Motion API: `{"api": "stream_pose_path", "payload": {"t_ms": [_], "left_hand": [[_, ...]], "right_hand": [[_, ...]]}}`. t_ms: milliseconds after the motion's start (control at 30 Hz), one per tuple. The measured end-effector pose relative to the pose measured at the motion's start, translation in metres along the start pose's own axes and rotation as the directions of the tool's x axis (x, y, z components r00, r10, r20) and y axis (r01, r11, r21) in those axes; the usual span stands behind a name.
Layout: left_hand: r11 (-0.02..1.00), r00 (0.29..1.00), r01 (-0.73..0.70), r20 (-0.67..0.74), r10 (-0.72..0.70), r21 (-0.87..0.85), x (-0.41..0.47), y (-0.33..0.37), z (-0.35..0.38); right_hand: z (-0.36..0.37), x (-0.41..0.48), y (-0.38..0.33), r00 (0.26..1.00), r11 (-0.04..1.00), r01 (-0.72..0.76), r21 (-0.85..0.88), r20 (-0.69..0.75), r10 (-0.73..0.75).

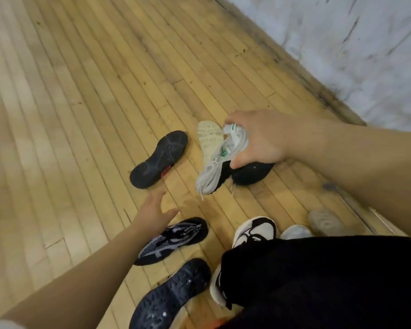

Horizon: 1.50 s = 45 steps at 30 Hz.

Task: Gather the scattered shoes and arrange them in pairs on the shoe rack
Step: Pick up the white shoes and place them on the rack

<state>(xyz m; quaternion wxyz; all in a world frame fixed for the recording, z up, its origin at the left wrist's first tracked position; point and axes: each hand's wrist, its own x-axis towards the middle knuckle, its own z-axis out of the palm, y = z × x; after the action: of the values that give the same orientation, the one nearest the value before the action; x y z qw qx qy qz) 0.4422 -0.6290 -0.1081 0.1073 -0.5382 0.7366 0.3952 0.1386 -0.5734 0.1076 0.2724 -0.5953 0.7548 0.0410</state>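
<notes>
Right hand (259, 138): grips white sneakers (211, 172) over a dark shoe (252, 173).
Left hand (154, 207): fingers spread, holding nothing; sole-up black shoe (158, 160) at its 12 o'clock.
Floor (81, 115): wood boards; mesh shoe (173, 241) at left hand's 5 o'clock.

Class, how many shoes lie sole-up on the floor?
2: a black shoe just beyond the left hand, and a dark shoe at the bottom edge. The white sneaker showing its sole is held by the right hand. More may be hidden.

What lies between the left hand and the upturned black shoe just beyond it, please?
Only a thin strip of bare wooden floor, as the head view shows; the open left hand seems just short of the black shoe.
</notes>
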Motion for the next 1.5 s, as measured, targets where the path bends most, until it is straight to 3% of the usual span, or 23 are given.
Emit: {"api": "stream_pose_path", "payload": {"t_ms": [133,267,467,600,900,1000,1133,1233,1300,1400,1500], "left_hand": [[0.998,0.992,0.067,0.109,-0.065,-0.014,-0.044,-0.046,0.012],[0.999,0.984,0.037,0.176,-0.038,0.011,-0.070,-0.077,0.027],[0.990,0.977,-0.068,0.208,0.041,0.127,-0.090,-0.087,0.045],[0.973,0.945,-0.141,0.317,0.077,0.183,-0.101,-0.082,0.076],[0.860,0.949,-0.214,0.307,0.071,0.463,-0.100,-0.059,0.149],[0.878,0.945,-0.217,0.317,0.079,0.427,-0.089,-0.055,0.142],[0.914,0.919,-0.314,0.327,0.223,0.259,-0.081,-0.034,0.097],[0.923,0.913,-0.372,0.218,0.344,0.101,-0.084,0.004,0.048],[0.894,0.894,-0.447,0.050,0.445,0.026,-0.086,0.038,0.013],[0.811,0.804,-0.581,-0.206,0.558,-0.069,-0.094,0.098,-0.034],[0.675,0.666,-0.729,-0.347,0.660,-0.117,-0.107,0.162,-0.068]], "right_hand": [[0.067,-0.032,-0.058,0.999,1.000,0.015,0.009,0.041,-0.016],[0.113,-0.054,-0.084,0.995,0.999,0.042,-0.004,0.091,-0.042],[0.119,-0.075,-0.070,1.000,1.000,-0.013,-0.022,0.025,0.014],[0.122,-0.080,-0.056,0.998,0.996,-0.065,-0.056,-0.006,0.065],[0.137,-0.081,-0.042,0.993,0.992,-0.092,-0.086,0.066,0.098],[0.135,-0.082,-0.036,0.990,0.993,-0.105,-0.055,0.090,0.110],[0.120,-0.083,-0.026,0.984,0.988,-0.147,-0.040,0.097,0.151],[0.092,-0.091,-0.020,0.982,0.983,-0.180,-0.034,0.051,0.182],[0.060,-0.104,-0.016,0.975,0.975,-0.223,-0.022,-0.019,0.223],[0.010,-0.144,-0.008,0.926,0.952,-0.291,0.095,-0.222,0.306],[-0.024,-0.209,0.005,0.821,0.928,-0.283,0.243,-0.439,0.365]]}}
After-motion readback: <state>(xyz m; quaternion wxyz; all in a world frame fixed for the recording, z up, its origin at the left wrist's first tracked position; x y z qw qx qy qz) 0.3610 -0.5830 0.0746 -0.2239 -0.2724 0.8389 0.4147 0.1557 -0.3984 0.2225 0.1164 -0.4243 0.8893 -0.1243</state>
